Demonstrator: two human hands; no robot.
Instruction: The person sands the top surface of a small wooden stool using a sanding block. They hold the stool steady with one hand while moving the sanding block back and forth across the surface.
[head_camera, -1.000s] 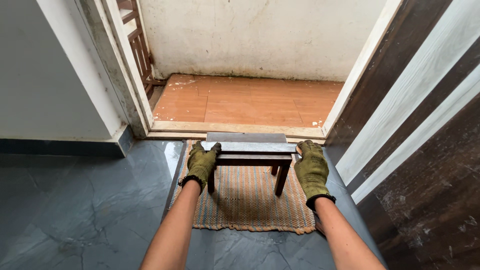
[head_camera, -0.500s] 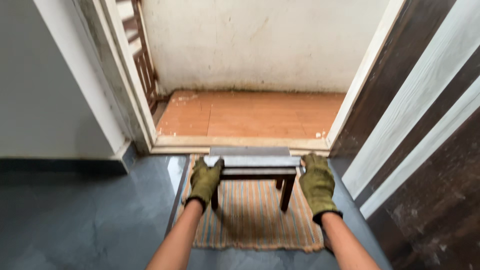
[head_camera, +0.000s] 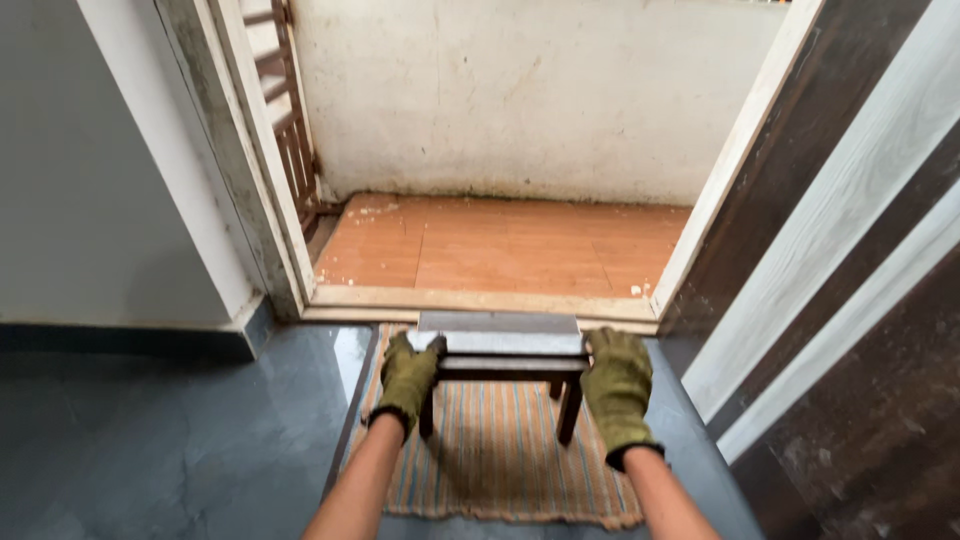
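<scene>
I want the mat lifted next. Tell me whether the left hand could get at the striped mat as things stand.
Probably not yet: the left hand grips one end of the small wooden stool, whose legs seem to stand on or just over the striped mat. The mat's near left edge lies bare.

stool (head_camera: 500, 345): dark wood legs and rails, satin finish; top reads smooth and grey with a dull sheen
left hand (head_camera: 410, 375): olive cloth glove, matt, slightly fuzzy, black knit cuff
right hand (head_camera: 618, 385): same olive glove, matt, creased at the knuckles
mat (head_camera: 500, 460): woven fibre, striped tan and blue, coarse, frayed edge at 6 o'clock
floor (head_camera: 150, 440): dark grey polished stone or tile at 8 o'clock, glossy, reflective
outer floor (head_camera: 500, 245): terracotta tile at 12 o'clock, matt, dusty
wall (head_camera: 520, 90): white plaster, rough, stained
door (head_camera: 850, 270): dark wood grain at 3 o'clock, pale painted strips, semi-matt
</scene>
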